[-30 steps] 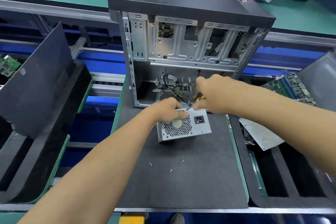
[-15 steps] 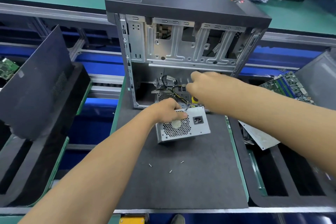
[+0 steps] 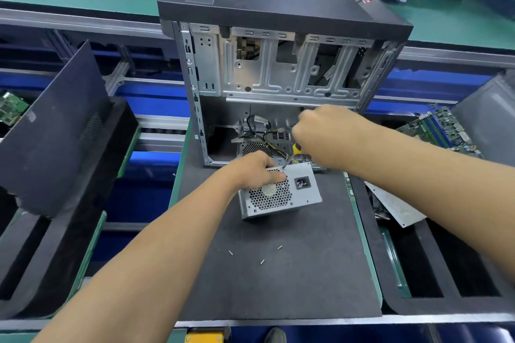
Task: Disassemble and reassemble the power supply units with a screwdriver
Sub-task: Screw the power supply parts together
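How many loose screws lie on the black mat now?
3, all on the mat in front of the power supply: one left, one lower middle, one right. The arms or the unit may hide others.

Both bare forearms reach forward toward 12 o'clock. Left hand (image 3: 252, 172), knuckles up, fingers curled downward in a grip. Right hand (image 3: 324, 133), at its 1 o'clock, fisted in a grip.

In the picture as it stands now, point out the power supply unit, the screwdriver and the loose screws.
power supply unit (image 3: 305, 194): head view, bare metal face.
screwdriver (image 3: 296, 149): head view, yellow handle.
loose screws (image 3: 262, 261): head view, nearest screw.
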Motion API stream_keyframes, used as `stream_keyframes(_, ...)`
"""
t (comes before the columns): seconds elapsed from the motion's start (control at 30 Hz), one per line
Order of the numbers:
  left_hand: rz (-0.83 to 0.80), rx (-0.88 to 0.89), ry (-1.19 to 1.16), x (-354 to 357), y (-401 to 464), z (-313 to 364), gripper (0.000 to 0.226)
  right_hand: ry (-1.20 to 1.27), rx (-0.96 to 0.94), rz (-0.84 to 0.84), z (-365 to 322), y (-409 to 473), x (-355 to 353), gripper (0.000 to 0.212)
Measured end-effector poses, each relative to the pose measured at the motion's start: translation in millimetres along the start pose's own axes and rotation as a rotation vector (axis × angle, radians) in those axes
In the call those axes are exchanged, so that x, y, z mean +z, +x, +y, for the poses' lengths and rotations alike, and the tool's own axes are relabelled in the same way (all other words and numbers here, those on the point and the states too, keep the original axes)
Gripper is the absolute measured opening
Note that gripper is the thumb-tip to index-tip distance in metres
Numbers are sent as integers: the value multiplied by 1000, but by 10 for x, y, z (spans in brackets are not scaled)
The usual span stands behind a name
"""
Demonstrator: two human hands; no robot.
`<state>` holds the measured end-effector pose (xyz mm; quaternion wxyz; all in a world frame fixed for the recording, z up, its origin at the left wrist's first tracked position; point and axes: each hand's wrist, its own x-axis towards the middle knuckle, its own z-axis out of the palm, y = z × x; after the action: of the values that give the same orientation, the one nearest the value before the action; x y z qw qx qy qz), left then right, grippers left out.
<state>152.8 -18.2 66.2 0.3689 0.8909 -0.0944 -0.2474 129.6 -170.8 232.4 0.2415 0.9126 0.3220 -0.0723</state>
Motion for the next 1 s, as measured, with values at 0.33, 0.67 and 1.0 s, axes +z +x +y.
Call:
stream_keyframes(0.33, -13, 41, -14, -1, -14, -4, 34, -18, -50, 82, -46, -73, 67, 19)
stream_keyframes(0.67, -3, 33, -6, -29, -26, 21, 24, 278, 142, -229, -69, -31, -39, 21)
stream_keyframes(1.0, 8, 22, 3, 2, -61, 38, 37, 284, 254, -228, -119, 74, -8, 16)
